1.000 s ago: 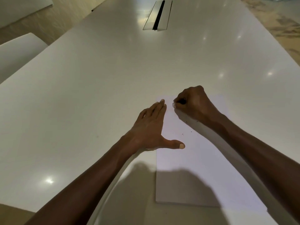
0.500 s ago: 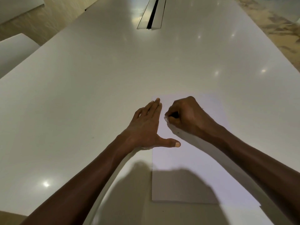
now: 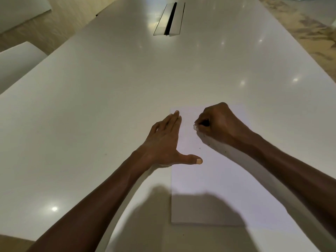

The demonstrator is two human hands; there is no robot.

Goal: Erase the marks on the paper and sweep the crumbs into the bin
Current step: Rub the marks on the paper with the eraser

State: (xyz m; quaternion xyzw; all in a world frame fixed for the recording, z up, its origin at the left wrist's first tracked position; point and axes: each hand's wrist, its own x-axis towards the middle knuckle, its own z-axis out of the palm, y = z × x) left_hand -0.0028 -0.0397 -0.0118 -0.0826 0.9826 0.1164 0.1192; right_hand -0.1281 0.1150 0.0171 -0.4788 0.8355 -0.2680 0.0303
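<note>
Pinching a pale eraser [image 3: 196, 126], the right hand [image 3: 218, 124] has shifted farther up the paper [image 3: 209, 179] (left hand [image 3: 163, 142] stays flat, fingers straight).

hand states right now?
Left hand: open, flat, pressing the paper edge.
Right hand: closed on a small white object, likely an eraser.

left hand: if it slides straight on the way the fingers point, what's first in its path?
Past the fingertips of the left hand lies only bare table. The cable slot sits far up that line, probably the first thing met.
</note>
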